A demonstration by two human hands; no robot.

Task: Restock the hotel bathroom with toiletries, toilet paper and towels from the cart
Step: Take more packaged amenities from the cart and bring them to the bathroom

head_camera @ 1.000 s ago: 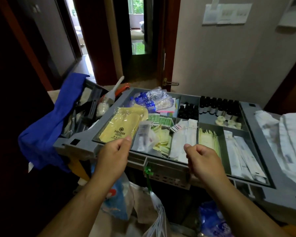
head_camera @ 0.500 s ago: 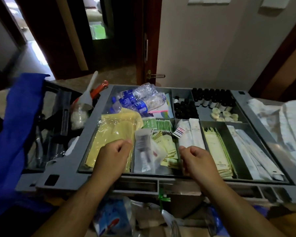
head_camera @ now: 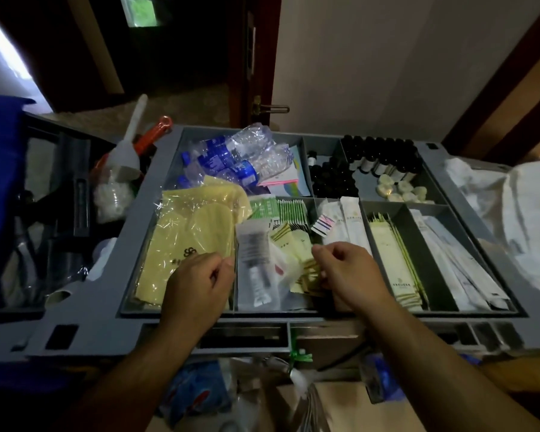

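Dim hallway lies beyond a grey cart tray. Near its front edge, the left hand hovers curled over yellow bags, beside a clear packet; whether it grips anything is hidden. The right hand pinches yellow sachets in the middle compartment. Far dark bottles blur together. White towels are cut off at right.

Grey cart tray: yellow sachets are lying loose, near middle; dark bottles are standing far right; white towels are lying right.
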